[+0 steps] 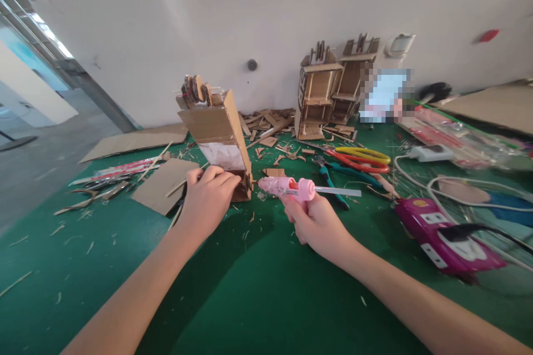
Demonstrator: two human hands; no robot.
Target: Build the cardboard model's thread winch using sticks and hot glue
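Note:
A pink hot glue gun (287,187) with a clear glue stick (337,191) poking out of its back is gripped in my right hand (314,222). Its nozzle points left, at or very close to the lower right side of a tall cardboard box (214,130); whether they touch I cannot tell. My left hand (212,194) has its fingers curled over the lower front of this upright box, gripping it; the fingertips are partly hidden. Stacked cardboard discs (195,90) on a thin stick top the box.
Two similar cardboard structures (318,91) stand by the wall near cardboard scraps (270,122). Orange-and-yellow-handled scissors (362,160) and teal-handled pliers (331,183) lie right of centre. A purple power strip (447,238) with cables sits at right. Flat cardboard (164,186) and sticks lie at left.

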